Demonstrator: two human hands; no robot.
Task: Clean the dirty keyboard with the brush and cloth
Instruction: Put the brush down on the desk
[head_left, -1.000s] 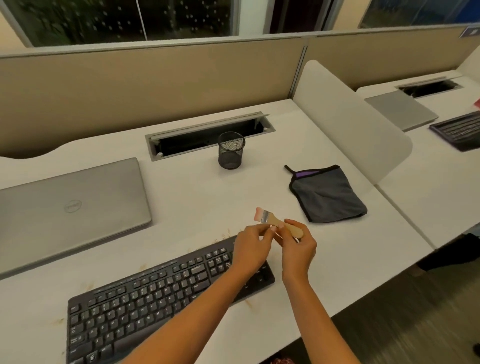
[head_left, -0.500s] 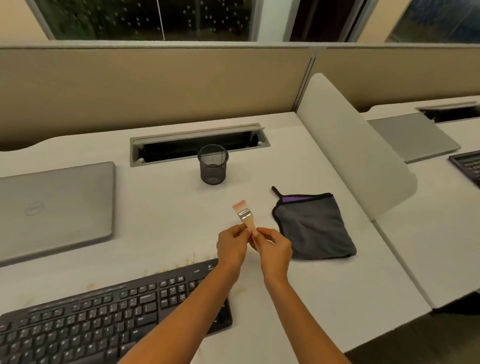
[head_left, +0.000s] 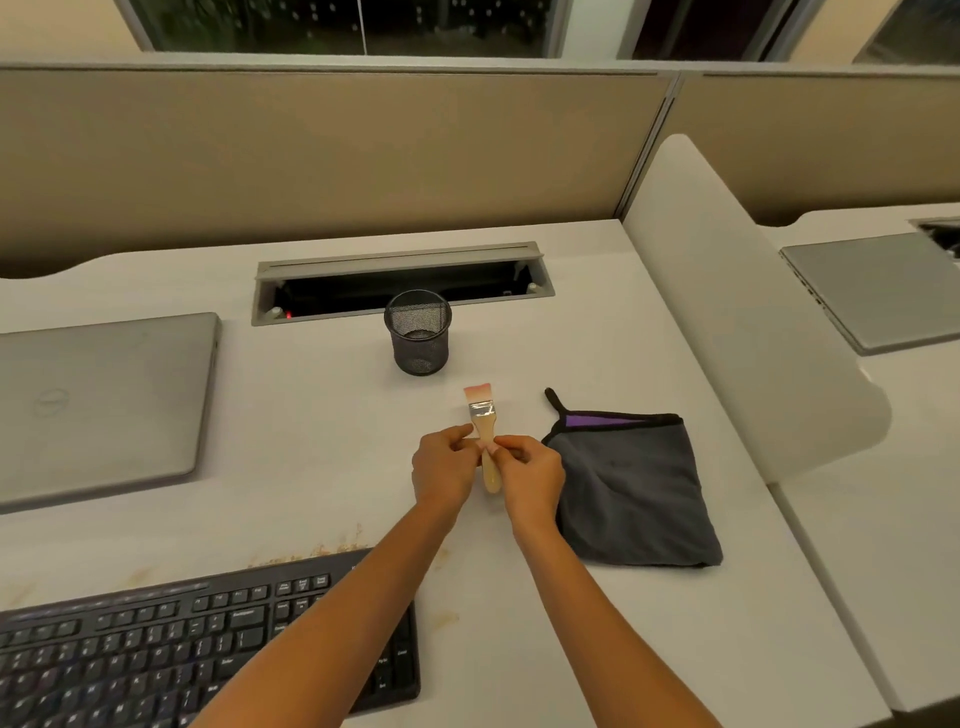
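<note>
I am logging the keyboard (head_left: 208, 639) lying lower left. The left hand (head_left: 444, 467) is pinching the brush (head_left: 483, 421) handle from the left and the right hand (head_left: 530, 473) from the right. The brush is sitting mid-frame between them, long axis near vertical, bristles pointing toward frame top. The cloth (head_left: 634, 493) is lying just right.

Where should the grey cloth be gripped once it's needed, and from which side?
Probably best to pinch the black loop at the far-left corner, or the gaping far edge showing purple. The grey cloth lies flat and folded on the desk, so its other edges give little to pinch. Come from above with the right hand, which is next to it but now pinches the brush.
</note>
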